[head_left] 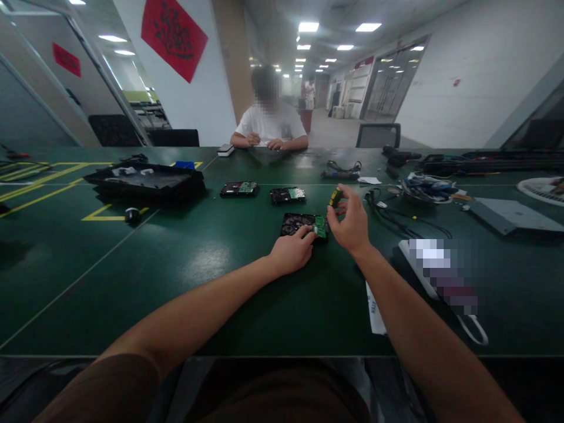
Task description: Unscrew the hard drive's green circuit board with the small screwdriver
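Nothing reads clearly; black characters on the red wall poster (174,36) blur.

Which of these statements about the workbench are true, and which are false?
1. The left hand rests on the nearest hard drive. True.
2. The right hand holds a hammer. False: its fingers pinch a small yellow-and-black screwdriver.
3. Two more drives lie farther off on the green table. True.
4. Nobody sits opposite. False: a person in a white shirt sits there.
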Demonstrator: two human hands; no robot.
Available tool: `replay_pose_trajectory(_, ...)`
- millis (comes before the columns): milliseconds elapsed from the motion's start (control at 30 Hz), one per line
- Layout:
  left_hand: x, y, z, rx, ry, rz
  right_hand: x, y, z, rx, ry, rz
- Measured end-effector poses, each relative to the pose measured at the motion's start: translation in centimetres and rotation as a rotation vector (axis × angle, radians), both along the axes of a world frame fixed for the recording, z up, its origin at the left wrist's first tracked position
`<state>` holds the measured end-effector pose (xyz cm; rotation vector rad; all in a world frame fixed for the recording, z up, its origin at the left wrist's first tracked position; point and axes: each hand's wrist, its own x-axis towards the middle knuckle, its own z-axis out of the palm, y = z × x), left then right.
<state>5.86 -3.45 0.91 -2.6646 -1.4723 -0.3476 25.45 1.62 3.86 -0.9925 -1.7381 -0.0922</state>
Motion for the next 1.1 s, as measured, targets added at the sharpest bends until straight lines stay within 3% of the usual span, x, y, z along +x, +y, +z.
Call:
replay_pose_trajectory(267,0.16,-0.10,-0.03,0.002,0.009,0.016,0.66,0.53,0.00,-0.053,0.021,0.073)
replay_pose_trajectory(467,0.01,-0.04,-0.12,0.015,-0.012,-0.007,0.57,0.46,0.03,0.006,0.016,-0.009)
replay_pose_trajectory(967,0.14,-0.16,0.13,-0.003,-0.006,0.024,0.52,0.43,-0.18,-0.018,0.032,0.029)
replay_pose_trajectory(1100,0.05,-0.18,0.15,0.006,-0.015,0.006,0.56,0.36,-0.13,-0.005,0.034,-0.019)
